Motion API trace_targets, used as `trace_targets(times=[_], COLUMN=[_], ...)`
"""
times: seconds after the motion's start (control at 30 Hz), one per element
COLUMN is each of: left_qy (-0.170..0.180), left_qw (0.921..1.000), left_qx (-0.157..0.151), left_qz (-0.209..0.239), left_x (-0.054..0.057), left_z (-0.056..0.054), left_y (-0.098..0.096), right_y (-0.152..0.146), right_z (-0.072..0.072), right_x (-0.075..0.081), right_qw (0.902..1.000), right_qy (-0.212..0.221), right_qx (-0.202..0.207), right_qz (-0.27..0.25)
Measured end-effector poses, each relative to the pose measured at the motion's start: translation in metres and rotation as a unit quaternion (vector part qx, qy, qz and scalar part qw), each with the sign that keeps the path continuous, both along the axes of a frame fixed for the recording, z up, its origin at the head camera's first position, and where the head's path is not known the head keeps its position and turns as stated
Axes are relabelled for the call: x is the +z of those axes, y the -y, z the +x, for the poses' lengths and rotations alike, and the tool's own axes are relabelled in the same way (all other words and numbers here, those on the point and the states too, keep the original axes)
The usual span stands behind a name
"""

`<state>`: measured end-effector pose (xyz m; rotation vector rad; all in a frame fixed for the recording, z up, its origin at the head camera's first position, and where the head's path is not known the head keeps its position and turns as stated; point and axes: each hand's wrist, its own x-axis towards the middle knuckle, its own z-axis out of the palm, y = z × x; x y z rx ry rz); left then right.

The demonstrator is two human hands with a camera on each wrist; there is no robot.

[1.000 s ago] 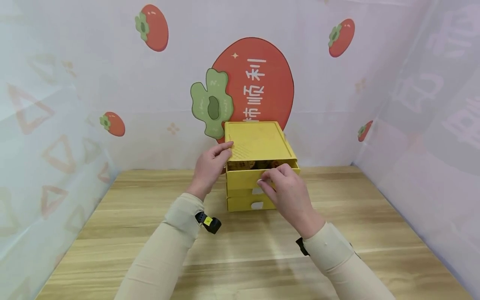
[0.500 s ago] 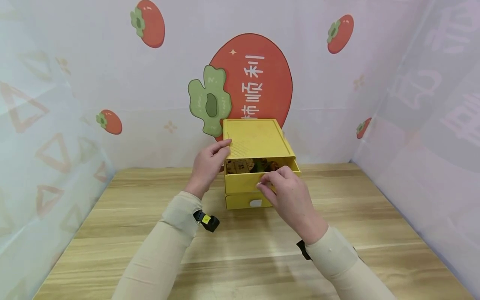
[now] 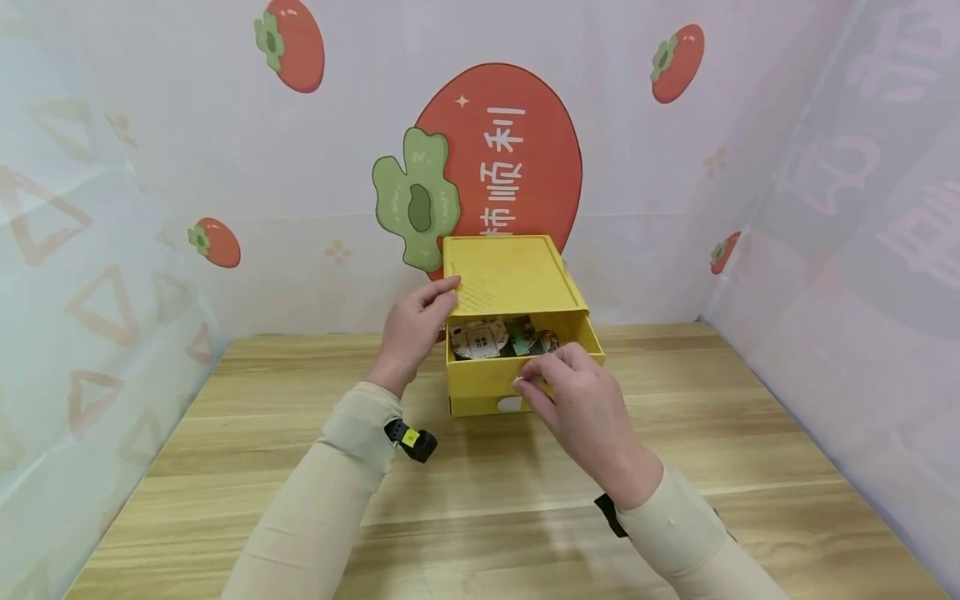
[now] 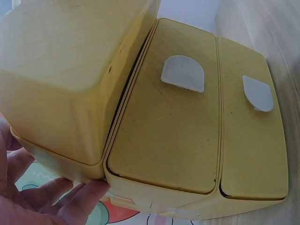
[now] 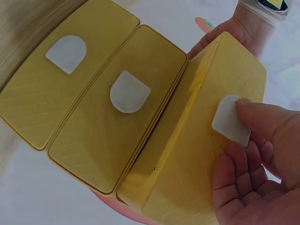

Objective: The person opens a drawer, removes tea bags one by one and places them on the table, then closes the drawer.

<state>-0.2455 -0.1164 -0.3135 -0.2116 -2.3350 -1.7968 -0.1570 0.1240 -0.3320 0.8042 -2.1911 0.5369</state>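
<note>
A yellow plastic drawer cabinet (image 3: 517, 271) stands on the table against the back wall. Its top drawer (image 3: 480, 379) is pulled partway out, and packets with printed wrappers (image 3: 480, 337) lie inside. My right hand (image 3: 585, 408) pinches the white handle (image 5: 228, 119) of this drawer between thumb and fingers. At the cabinet's upper left edge, my left hand (image 3: 408, 333) rests its fingers against the side. In the left wrist view those fingers (image 4: 84, 199) look nearly straight along the yellow wall.
Below are two closed drawers, a middle one (image 4: 159, 131) and a bottom one (image 4: 253, 140), each with a white handle. The wood-grain table (image 3: 480, 525) reaches towards me. Printed cloth walls (image 3: 360, 292) enclose the back and both sides.
My right hand has drawn the top drawer further out towards me, baring more of the packets. The left hand keeps its place on the cabinet. The head view has shifted slightly.
</note>
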Motion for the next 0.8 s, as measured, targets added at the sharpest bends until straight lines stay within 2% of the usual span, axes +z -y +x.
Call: trace_targets(times=[0.3,0.43,0.6,0.8], left_qy=[0.001,0.0,-0.005,-0.013], left_qw=[1.0,0.9998,0.9996,0.9997], left_qx=[-0.007,-0.016,-0.021,-0.016], left_qz=[-0.002,-0.008,-0.016,-0.012], left_x=[-0.002,-0.008,-0.011,-0.009], left_z=[-0.001,0.002,0.001,-0.003], left_y=[0.002,0.002,0.001,0.003], right_y=[-0.001,-0.002,-0.003,-0.003], right_z=[0.01,0.016,0.019,0.021], right_x=[0.001,-0.003,-0.006,-0.004], right_qw=[0.9999,0.9998,1.0,0.9999], right_qy=[0.012,0.018,0.002,-0.011], right_qx=[-0.006,-0.005,-0.006,-0.004], right_qz=[0.006,0.005,0.003,0.002])
